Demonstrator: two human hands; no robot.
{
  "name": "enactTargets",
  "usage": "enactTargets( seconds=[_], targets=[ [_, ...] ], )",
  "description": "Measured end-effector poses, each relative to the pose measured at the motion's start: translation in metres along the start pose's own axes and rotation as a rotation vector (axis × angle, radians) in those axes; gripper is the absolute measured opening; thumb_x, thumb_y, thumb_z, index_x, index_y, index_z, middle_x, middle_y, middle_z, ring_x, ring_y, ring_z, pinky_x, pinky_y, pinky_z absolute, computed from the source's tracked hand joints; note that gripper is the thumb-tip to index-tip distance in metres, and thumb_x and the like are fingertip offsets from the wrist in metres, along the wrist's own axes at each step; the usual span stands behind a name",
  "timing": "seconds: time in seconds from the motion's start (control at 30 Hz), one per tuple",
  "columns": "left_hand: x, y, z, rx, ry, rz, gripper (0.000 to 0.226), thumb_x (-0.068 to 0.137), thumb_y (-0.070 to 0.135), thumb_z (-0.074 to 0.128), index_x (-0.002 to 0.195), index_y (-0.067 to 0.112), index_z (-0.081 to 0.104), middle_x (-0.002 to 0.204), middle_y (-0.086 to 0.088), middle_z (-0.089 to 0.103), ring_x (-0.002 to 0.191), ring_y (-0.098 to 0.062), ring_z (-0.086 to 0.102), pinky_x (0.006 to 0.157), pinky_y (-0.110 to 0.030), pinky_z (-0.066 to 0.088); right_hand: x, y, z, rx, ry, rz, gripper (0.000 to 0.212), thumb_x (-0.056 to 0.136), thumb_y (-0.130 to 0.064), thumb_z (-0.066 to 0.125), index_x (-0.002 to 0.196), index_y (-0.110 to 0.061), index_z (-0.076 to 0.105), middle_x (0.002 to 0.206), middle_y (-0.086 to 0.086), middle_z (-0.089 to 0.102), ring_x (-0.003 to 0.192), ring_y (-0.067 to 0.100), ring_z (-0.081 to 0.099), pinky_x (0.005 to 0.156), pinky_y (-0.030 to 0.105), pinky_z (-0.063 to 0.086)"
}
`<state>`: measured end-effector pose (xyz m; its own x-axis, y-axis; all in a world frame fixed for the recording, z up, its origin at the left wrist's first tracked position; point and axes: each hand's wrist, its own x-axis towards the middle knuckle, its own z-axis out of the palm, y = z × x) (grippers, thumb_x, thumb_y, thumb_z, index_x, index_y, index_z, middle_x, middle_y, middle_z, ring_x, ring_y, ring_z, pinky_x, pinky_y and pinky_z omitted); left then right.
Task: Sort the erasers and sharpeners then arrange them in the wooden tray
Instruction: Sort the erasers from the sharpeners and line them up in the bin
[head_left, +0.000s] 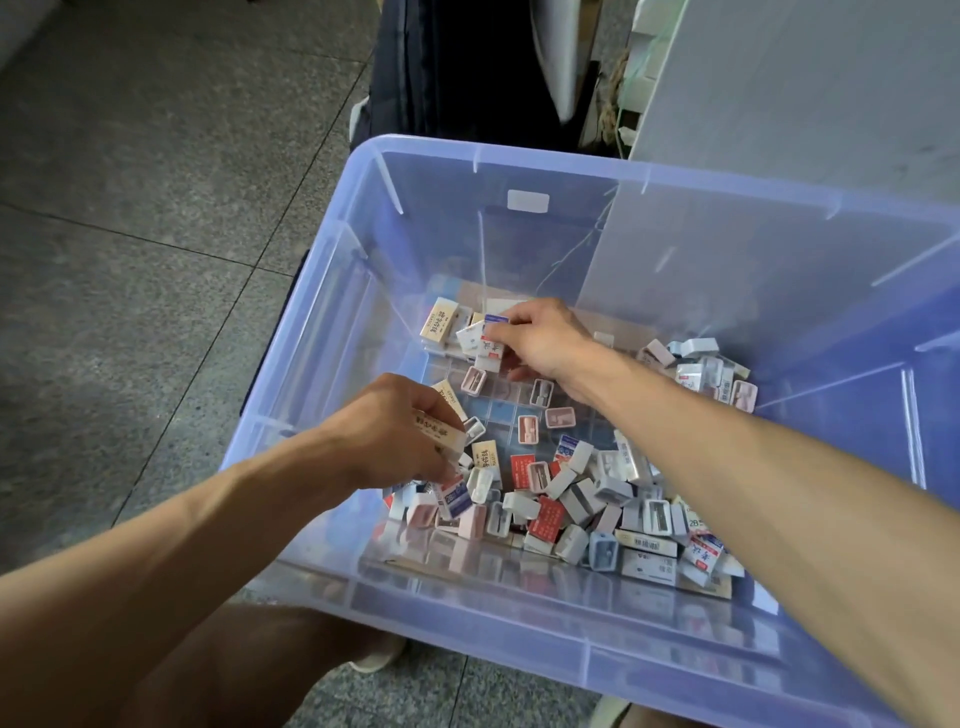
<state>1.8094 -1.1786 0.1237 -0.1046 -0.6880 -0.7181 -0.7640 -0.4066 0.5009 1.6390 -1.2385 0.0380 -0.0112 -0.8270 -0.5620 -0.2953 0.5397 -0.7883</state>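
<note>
Both hands reach down into a clear plastic bin (519, 161) standing on the floor. The left hand (400, 431) grips a cream eraser (441, 430), fingertips down among more pieces. The right hand (540, 340) pinches a white and blue eraser (491, 332) from a small cluster just beyond it. Between and to the right of the hands lies a mixed heap of erasers and sharpeners (597, 493), unsorted. No wooden tray is in view, so sorting seems barely begun and all the arranging remains.
</note>
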Motion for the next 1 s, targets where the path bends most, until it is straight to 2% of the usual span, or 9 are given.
enactTargets(
  seconds=[0.1, 0.23, 0.33, 0.43, 0.57, 0.63, 0.77, 0.9, 1.0],
  targets=[
    [-0.001, 0.0, -0.002, -0.074, 0.005, -0.016, 0.031, 0.067, -0.005, 0.084, 0.084, 0.018, 0.073, 0.079, -0.008, 0.069, 0.065, -0.02, 0.063, 0.071, -0.038, 0.06, 0.012, -0.004, 0.015, -0.135, 0.091, -0.021, 0.015, 0.097, -0.018, 0.059, 0.097, -0.008, 0.07, 0.082, 0.006, 0.067, 0.071, 0.021, 0.064, 0.073, 0.041, 0.059],
    [0.0, 0.0, -0.003, -0.164, -0.017, -0.023, 0.03, 0.067, -0.014, 0.08, 0.084, 0.009, 0.072, 0.074, -0.011, 0.067, 0.066, -0.025, 0.066, 0.07, -0.04, 0.062, 0.02, -0.004, 0.026, -0.119, 0.169, -0.03, 0.02, 0.094, -0.016, 0.062, 0.098, 0.001, 0.071, 0.091, 0.009, 0.071, 0.08, 0.025, 0.067, 0.067, 0.036, 0.055],
    [0.001, 0.0, -0.003, -0.186, -0.013, -0.007, 0.03, 0.067, -0.014, 0.08, 0.082, 0.011, 0.072, 0.076, -0.013, 0.069, 0.068, -0.026, 0.067, 0.072, -0.041, 0.062, 0.019, 0.001, 0.028, -0.017, 0.247, -0.009, 0.013, 0.089, -0.011, 0.069, 0.09, 0.002, 0.072, 0.098, 0.015, 0.075, 0.086, 0.031, 0.073, 0.079, 0.051, 0.06],
    [0.001, 0.001, -0.003, -0.203, -0.014, 0.002, 0.031, 0.067, -0.014, 0.079, 0.083, 0.011, 0.072, 0.076, -0.012, 0.069, 0.066, -0.023, 0.067, 0.066, -0.034, 0.062, 0.016, 0.006, 0.02, -0.041, 0.312, 0.029, 0.021, 0.088, -0.017, 0.075, 0.072, -0.024, 0.063, 0.101, 0.003, 0.075, 0.089, 0.021, 0.072, 0.081, 0.038, 0.06],
    [0.0, 0.002, -0.003, -0.254, -0.01, 0.01, 0.032, 0.067, -0.016, 0.078, 0.083, 0.011, 0.072, 0.078, -0.012, 0.068, 0.067, -0.022, 0.067, 0.06, -0.027, 0.06, 0.015, 0.012, 0.013, -0.2, 0.389, 0.024, 0.007, 0.089, -0.025, 0.074, 0.086, -0.027, 0.069, 0.102, -0.003, 0.072, 0.089, 0.016, 0.065, 0.075, 0.027, 0.052],
    [0.0, 0.001, -0.004, -0.268, -0.006, 0.011, 0.033, 0.067, -0.016, 0.079, 0.083, 0.011, 0.072, 0.081, -0.013, 0.069, 0.071, -0.024, 0.068, 0.065, -0.03, 0.061, 0.017, 0.011, 0.015, -0.262, 0.4, 0.014, 0.005, 0.091, -0.023, 0.071, 0.094, -0.021, 0.074, 0.097, -0.003, 0.071, 0.084, 0.016, 0.063, 0.071, 0.026, 0.05],
    [0.0, 0.001, -0.005, -0.282, -0.003, 0.023, 0.032, 0.067, -0.014, 0.08, 0.085, 0.012, 0.072, 0.084, -0.012, 0.07, 0.073, -0.021, 0.069, 0.063, -0.027, 0.06, 0.025, 0.008, 0.025, -0.267, 0.409, 0.012, 0.014, 0.088, -0.002, 0.062, 0.084, -0.001, 0.075, 0.082, 0.002, 0.073, 0.078, 0.021, 0.069, 0.067, 0.031, 0.059],
    [0.001, 0.001, -0.005, -0.291, 0.009, 0.03, 0.033, 0.067, -0.013, 0.08, 0.086, 0.012, 0.071, 0.083, -0.011, 0.069, 0.073, -0.021, 0.069, 0.066, -0.028, 0.06, 0.02, 0.006, 0.022, -0.156, 0.348, 0.049, 0.01, 0.092, -0.009, 0.064, 0.089, -0.01, 0.074, 0.089, 0.002, 0.073, 0.085, 0.021, 0.071, 0.077, 0.032, 0.06],
    [0.001, 0.003, -0.005, -0.313, 0.015, 0.034, 0.034, 0.068, -0.013, 0.08, 0.093, 0.008, 0.07, 0.082, -0.011, 0.068, 0.069, -0.018, 0.069, 0.064, -0.026, 0.06, -0.006, 0.002, 0.006, -0.113, 0.223, 0.019, 0.016, 0.096, -0.017, 0.062, 0.083, -0.017, 0.07, 0.088, -0.001, 0.073, 0.08, 0.017, 0.07, 0.07, 0.031, 0.058]
  ],
)
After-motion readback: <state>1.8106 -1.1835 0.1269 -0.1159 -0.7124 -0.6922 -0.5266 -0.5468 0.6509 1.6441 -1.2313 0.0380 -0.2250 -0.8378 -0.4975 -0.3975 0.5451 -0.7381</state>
